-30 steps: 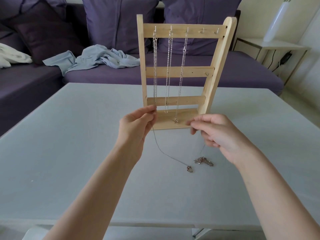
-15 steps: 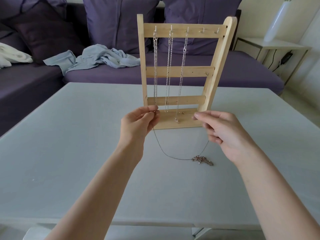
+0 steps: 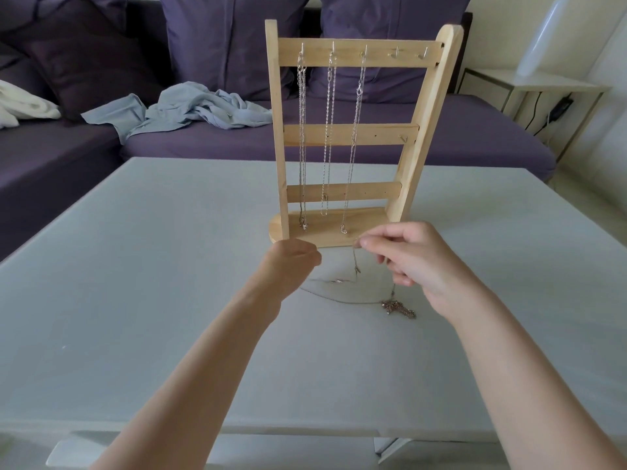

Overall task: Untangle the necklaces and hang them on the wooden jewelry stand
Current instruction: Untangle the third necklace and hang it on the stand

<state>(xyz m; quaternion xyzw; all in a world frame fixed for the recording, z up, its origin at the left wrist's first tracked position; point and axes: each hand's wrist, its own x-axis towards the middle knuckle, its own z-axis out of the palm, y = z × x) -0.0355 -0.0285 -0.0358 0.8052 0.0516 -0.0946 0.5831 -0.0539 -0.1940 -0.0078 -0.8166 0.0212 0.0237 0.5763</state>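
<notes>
The pale wooden ladder-shaped jewelry stand stands upright on the flat, matte grey-white desk, and it carries three fine silver chain necklaces that hang straight down from the three leftmost small metal hooks on its top rail, their ends reaching the rounded wooden base; the two hooks to the right on that rail are bare. In front of the base a thin, loose silver-grey chain lies partly on the desk in a shallow curve, one strand rising to the right hand, whose grip pinches it between thumb and forefinger just before the base. The chain's other end runs to a small knotted clump of coppery chain lying on the desk under that hand. The left hand hovers with its fingers curled away from the camera; whether its grip holds any chain cannot be told. Compared with half a second ago, both hands have dropped lower, the left one has come away from the stand's lower rail, and more of the chain now lies slack on the desk. Behind the desk a purple fabric sofa holds a crumpled light blue cloth.
</notes>
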